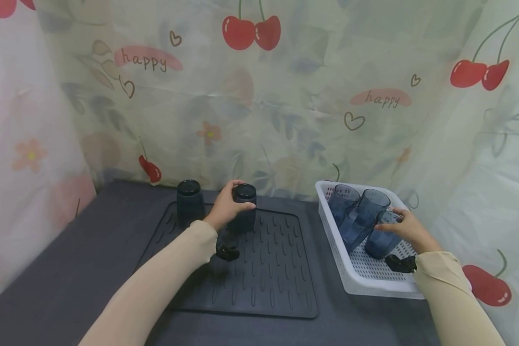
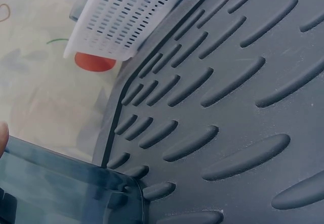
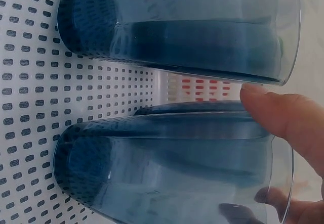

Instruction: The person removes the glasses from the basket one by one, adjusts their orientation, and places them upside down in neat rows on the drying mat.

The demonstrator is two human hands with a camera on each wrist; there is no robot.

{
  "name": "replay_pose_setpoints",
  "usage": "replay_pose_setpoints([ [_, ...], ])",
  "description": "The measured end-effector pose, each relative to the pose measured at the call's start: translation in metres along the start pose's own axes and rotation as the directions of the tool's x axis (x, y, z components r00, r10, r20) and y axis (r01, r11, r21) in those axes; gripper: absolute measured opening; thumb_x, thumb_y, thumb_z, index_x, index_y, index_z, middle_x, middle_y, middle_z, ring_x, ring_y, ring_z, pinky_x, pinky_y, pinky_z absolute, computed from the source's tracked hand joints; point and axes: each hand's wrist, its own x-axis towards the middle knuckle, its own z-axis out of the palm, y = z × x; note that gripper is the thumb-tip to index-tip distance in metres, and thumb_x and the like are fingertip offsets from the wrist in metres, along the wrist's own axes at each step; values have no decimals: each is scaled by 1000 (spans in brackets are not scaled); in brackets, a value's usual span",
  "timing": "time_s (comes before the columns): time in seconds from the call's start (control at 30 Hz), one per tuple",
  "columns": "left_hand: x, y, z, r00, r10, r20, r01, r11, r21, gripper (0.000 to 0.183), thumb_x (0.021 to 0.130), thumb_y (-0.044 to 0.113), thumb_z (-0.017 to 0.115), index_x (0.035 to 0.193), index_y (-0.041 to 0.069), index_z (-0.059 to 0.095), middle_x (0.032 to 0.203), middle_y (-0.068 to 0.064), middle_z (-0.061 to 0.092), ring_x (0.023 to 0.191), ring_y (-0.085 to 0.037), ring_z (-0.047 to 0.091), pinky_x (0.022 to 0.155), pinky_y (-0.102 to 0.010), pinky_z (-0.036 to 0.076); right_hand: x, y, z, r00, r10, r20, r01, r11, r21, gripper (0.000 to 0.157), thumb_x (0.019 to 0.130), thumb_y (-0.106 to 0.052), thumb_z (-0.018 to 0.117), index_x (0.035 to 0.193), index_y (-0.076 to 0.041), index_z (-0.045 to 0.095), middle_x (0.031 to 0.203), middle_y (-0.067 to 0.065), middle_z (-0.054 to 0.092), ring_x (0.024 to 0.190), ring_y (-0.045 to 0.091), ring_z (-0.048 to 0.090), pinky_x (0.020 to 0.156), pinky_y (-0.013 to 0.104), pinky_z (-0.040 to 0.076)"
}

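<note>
Fingers of your left hand [image 1: 226, 207] are clamped on a dark glass [image 1: 243, 217], with the thumb on its near side. You hold this glass bottom up, close to the middle of the far edge of the ridged mat [image 1: 268, 274]; in the left wrist view its rim appears to meet the mat. A second dark glass [image 1: 189, 204] stands bottom up near the mat's far left corner, just beside the first. Your mat lies on the dark tabletop [image 1: 82, 259]. Toward the tabletop's right edge you have a white basket [image 1: 372, 284]. Your right hand [image 1: 415, 233] pinches a blue glass [image 1: 381, 240] near its rim, thumb and fingers on opposite sides. It leans inside the basket, mouth up; two other blue glasses [image 1: 358, 226] lean beside it, toward the basket's far left corner.
</note>
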Motion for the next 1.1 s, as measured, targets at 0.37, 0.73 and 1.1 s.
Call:
replay_pose_setpoints([
  [0.37,0,0,1,1000,-4,-5,4,1000,6,76,81,19,79,144,20,36,145,-8,44,128,-25,50,98,-46,47,0,0,-1,1000,21,3,-21,999,-26,104,87,-28,70,149,11,-3,147,46,5,135,62,9,107,70,19],
  [0.73,1,0,0,1000,-3,3,3,1000,3,79,81,18,79,146,16,35,145,-9,43,126,-26,51,97,-47,47,0,-1,-2,999,42,-9,-42,997,-61,101,86,-28,71,149,12,2,144,46,16,132,61,20,105,69,24],
  [1.1,0,0,0,1000,-7,-4,7,1000,13,78,81,18,80,146,16,36,145,-9,43,127,-27,50,97,-46,47,-6,-5,-3,999,46,-5,-46,994,-103,101,83,-28,75,146,17,9,140,46,24,128,58,30,104,64,32],
])
